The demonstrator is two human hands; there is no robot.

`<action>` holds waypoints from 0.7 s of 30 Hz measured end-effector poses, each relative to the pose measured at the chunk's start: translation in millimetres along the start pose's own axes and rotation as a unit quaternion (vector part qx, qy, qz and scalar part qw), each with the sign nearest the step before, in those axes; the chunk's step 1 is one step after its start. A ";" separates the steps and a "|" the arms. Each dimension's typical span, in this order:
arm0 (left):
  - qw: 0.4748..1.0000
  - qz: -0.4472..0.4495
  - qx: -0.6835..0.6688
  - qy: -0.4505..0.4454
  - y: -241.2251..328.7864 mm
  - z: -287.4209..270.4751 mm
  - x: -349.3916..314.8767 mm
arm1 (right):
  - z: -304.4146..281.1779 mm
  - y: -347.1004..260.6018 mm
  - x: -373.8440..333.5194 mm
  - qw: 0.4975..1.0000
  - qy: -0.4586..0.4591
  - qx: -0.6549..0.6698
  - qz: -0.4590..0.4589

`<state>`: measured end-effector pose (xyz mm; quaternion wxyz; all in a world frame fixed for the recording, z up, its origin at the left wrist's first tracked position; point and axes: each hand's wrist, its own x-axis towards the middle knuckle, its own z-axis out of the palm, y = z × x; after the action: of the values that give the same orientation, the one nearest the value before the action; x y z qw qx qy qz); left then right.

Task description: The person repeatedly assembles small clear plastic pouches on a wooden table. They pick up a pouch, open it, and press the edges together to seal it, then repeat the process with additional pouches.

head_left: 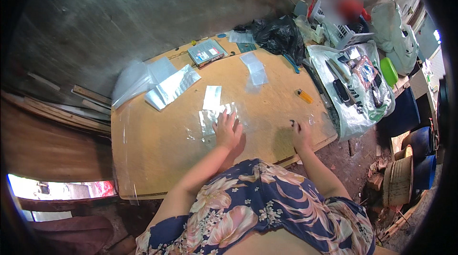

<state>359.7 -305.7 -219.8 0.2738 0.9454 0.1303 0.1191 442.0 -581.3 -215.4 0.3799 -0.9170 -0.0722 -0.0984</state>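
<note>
My left hand (229,130) lies with its fingers stretched out on a shiny clear plastic sheet (206,122), pressing it against the wooden tabletop (167,159). Just beyond its fingertips is a small whitish plastic piece (212,96). To the right, my right hand (301,136) is closed near the table's front edge. A small dark thing (292,122) pokes out of its fingers, too small to name. Close by that hand, a scrap of clear plastic (312,119) rests on the table. An orange lighter (304,96) lies farther back.
Clear plastic sheets (138,80) and a silvery plastic piece (172,88) lie at the left. Farther back are a flat box (206,53), translucent strips (255,69) and a black plastic bag (281,35). A white sack (334,71) holding tools stands on the right.
</note>
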 end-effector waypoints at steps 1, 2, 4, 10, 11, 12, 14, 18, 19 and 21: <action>0.999 -0.010 0.043 0.001 -8.7 1.0 11.0 | -3.5 4.0 -3.8 1.000 0.001 -0.007 -0.015; 0.996 -0.013 0.091 0.009 -20.2 1.0 28.2 | -5.4 6.7 -7.0 0.999 -0.010 -0.035 0.008; 0.987 -0.040 0.155 0.006 -43.0 -0.6 56.0 | -4.2 7.3 -9.0 0.999 0.019 -0.008 -0.027; 0.991 -0.046 0.125 -0.027 -86.6 -16.8 94.0 | -7.0 0.0 -5.1 0.999 0.022 -0.030 -0.021; 0.991 -0.042 0.128 -0.012 -87.0 -18.0 94.1 | -7.4 -0.5 -4.8 0.999 0.028 -0.034 -0.022; 0.991 -0.042 0.124 -0.005 -86.2 -18.6 94.7 | -7.5 -0.6 -4.8 0.999 0.029 -0.039 -0.025; 0.993 -0.064 0.102 0.009 -84.3 -19.9 96.3 | -6.2 0.0 -5.1 0.998 0.031 -0.045 -0.021; 0.990 -0.082 0.032 0.111 -91.4 -27.4 107.4 | -2.4 3.7 -4.2 0.998 0.038 -0.017 -0.037; 0.989 -0.083 0.010 0.123 -96.1 -31.3 109.9 | -1.8 4.6 -3.8 0.998 0.042 -0.017 -0.046; 0.984 -0.106 -0.049 0.136 -106.4 -41.0 114.0 | -1.1 6.0 -3.7 0.997 0.046 -0.018 -0.053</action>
<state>435.2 -163.4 -227.0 0.3109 0.8866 0.2595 0.2236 439.5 -586.5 -219.6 0.3604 -0.9130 -0.1017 -0.1617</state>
